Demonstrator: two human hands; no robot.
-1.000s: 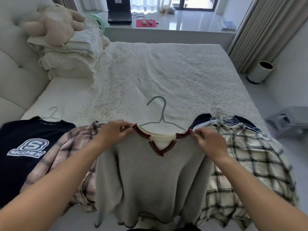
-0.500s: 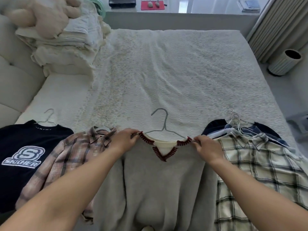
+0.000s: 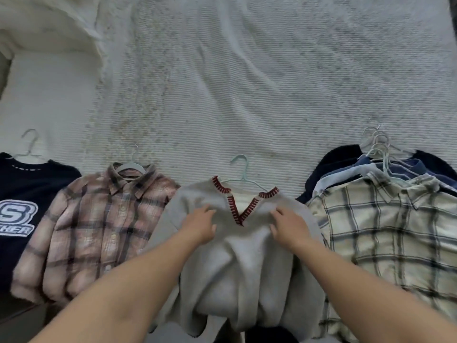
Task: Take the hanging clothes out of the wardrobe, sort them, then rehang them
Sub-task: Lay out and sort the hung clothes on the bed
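Observation:
A grey sweater [image 3: 237, 266] with a red-stitched V-neck lies flat on the bed on a pale hanger [image 3: 241, 169], its hem draped over the near edge. My left hand [image 3: 200, 226] rests on its chest left of the V-neck, fingers relaxed. My right hand [image 3: 289, 226] rests on the chest to the right of the V-neck in the same way. To the left lie a pink plaid shirt [image 3: 99, 226] and a navy logo T-shirt [image 3: 22, 206], each on its own hanger. A cream plaid shirt [image 3: 385, 231] tops a pile of hung clothes at the right.
The white ribbed bedspread [image 3: 247, 82] stretches away beyond the row of clothes. Folded white bedding [image 3: 49, 26] sits at the far left. A cluster of hanger hooks [image 3: 377, 144] sticks out above the right pile.
The sweater has been laid down on the bed. Both hands have let go of its shoulders and slid down onto its chest. The view has tilted downward.

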